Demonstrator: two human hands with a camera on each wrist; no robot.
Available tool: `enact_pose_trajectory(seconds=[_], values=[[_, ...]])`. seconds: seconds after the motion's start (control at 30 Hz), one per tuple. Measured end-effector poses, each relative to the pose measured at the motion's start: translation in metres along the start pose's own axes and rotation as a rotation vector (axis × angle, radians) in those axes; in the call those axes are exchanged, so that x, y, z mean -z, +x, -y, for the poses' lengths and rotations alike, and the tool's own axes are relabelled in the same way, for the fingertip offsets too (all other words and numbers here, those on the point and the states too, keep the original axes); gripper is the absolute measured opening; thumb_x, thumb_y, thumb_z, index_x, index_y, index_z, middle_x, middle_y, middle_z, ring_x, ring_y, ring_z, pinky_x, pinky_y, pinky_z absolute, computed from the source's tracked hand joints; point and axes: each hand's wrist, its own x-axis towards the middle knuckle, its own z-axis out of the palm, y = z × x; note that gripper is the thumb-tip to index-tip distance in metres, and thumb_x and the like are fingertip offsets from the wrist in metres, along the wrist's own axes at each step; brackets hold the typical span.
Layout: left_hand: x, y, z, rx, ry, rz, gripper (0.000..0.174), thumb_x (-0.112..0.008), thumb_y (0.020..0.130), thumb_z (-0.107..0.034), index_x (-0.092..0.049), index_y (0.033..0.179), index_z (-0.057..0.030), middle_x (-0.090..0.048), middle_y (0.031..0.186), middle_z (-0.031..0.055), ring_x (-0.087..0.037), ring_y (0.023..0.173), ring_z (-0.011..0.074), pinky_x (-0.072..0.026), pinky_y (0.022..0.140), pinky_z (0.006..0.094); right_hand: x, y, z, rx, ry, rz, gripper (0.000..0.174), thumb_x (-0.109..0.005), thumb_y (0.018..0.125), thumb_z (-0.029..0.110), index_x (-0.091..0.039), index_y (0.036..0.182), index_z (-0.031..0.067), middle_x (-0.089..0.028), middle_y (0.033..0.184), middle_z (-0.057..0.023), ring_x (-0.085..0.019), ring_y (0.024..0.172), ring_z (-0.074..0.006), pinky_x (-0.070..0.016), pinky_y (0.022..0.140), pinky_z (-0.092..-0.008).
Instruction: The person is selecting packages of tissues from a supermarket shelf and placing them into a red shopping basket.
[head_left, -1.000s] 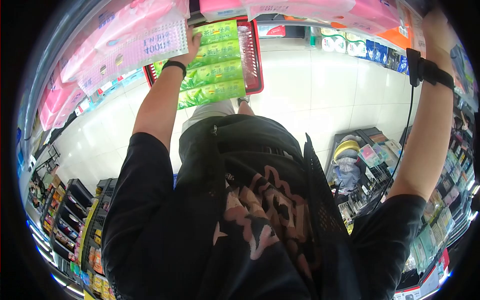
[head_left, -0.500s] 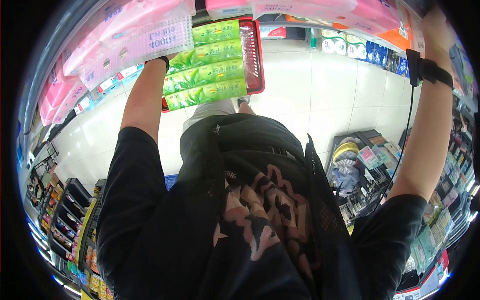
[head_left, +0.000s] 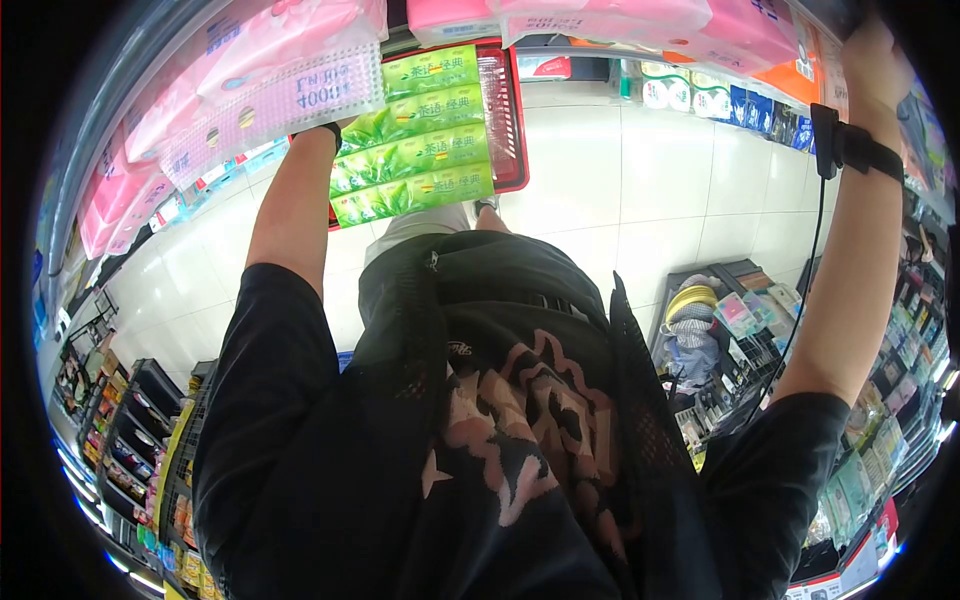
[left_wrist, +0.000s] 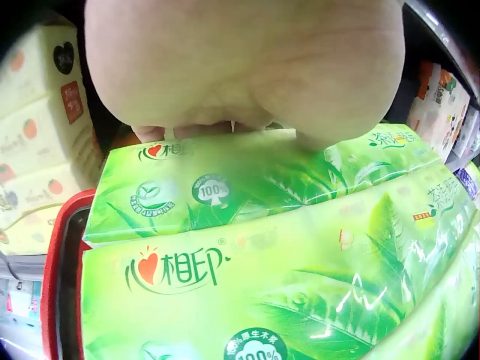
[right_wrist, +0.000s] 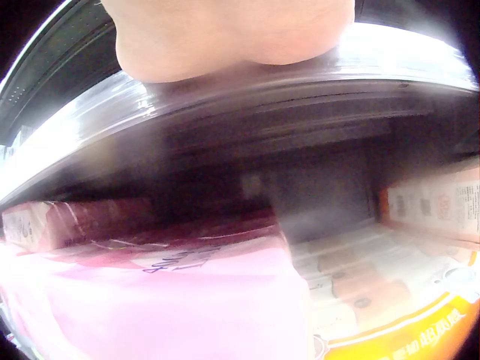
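Observation:
Several green tissue packs (head_left: 430,145) lie side by side over a red basket (head_left: 510,120). At the far end of these green packs (left_wrist: 277,277) in the left wrist view, my left hand (left_wrist: 247,67) grips the top pack, fingertips behind its upper edge and the thumb side over its face. Pink packs hide most of that hand in the head view; its wristband shows beside the green stack. My right hand (head_left: 878,70) is raised at the shelf on the right. In the right wrist view its heel (right_wrist: 232,34) lies against a shiny shelf edge (right_wrist: 382,60); its fingers are hidden.
Large pink packs (head_left: 290,60) overhang the basket at upper left. Below the right hand are a pink pack (right_wrist: 165,300) and an orange-trimmed pack (right_wrist: 420,330). Pale floor tiles (head_left: 660,165) spread behind; a stand with hats (head_left: 695,320) is at right.
My left hand has moved from on top of the green packs to their left end, beneath the pink packs. The green packs have shifted slightly left. My right hand has barely moved.

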Motion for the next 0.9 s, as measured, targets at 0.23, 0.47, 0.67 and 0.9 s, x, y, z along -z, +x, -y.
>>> enact_pose_trajectory(seconds=[0.23, 0.47, 0.67, 0.9], values=[[-0.021, -0.002, -0.002, 0.007, -0.045, -0.096, 0.079, -0.038, 0.103, -0.069, -0.046, 0.157, -0.0118, -0.041, 0.163, 0.0214, -0.036, 0.152, 0.0402, -0.0253, 0.127, 0.0498, 0.003, -0.002, 0.000, -0.015, 0.016, 0.021, 0.040, -0.047, 0.099, 0.028, -0.057, 0.081, -0.0062, -0.064, 0.085, -0.0325, -0.058, 0.075, -0.0498, -0.0476, 0.074, -0.0569], [-0.016, -0.013, 0.027, 0.037, -0.095, -0.070, 0.079, -0.038, 0.103, -0.069, -0.046, 0.157, -0.0119, -0.040, 0.164, 0.0212, -0.035, 0.153, 0.0401, -0.0246, 0.127, 0.0498, 0.003, -0.001, 0.002, -0.038, 0.001, 0.023, 0.042, -0.045, 0.101, 0.029, -0.056, 0.083, -0.0081, -0.063, 0.087, -0.0345, -0.058, 0.079, -0.0510, -0.0466, 0.078, -0.0586], [-0.010, -0.004, 0.036, 0.079, -0.142, -0.034, 0.079, -0.038, 0.103, -0.069, -0.045, 0.158, -0.0119, -0.039, 0.165, 0.0211, -0.034, 0.153, 0.0400, -0.0241, 0.127, 0.0498, 0.002, 0.000, -0.002, -0.030, 0.018, 0.039, 0.043, -0.045, 0.102, 0.029, -0.056, 0.083, -0.0078, -0.063, 0.088, -0.0341, -0.058, 0.080, -0.0523, -0.0472, 0.079, -0.0586], [0.007, -0.018, 0.015, 0.107, -0.188, -0.006, 0.080, -0.038, 0.103, -0.069, -0.044, 0.158, -0.0119, -0.038, 0.166, 0.0210, -0.033, 0.154, 0.0399, -0.0234, 0.128, 0.0499, 0.001, 0.001, -0.007, 0.052, -0.013, 0.029, 0.041, -0.046, 0.102, 0.028, -0.056, 0.083, -0.0073, -0.063, 0.086, -0.0335, -0.058, 0.079, -0.0515, -0.0474, 0.077, -0.0579]])
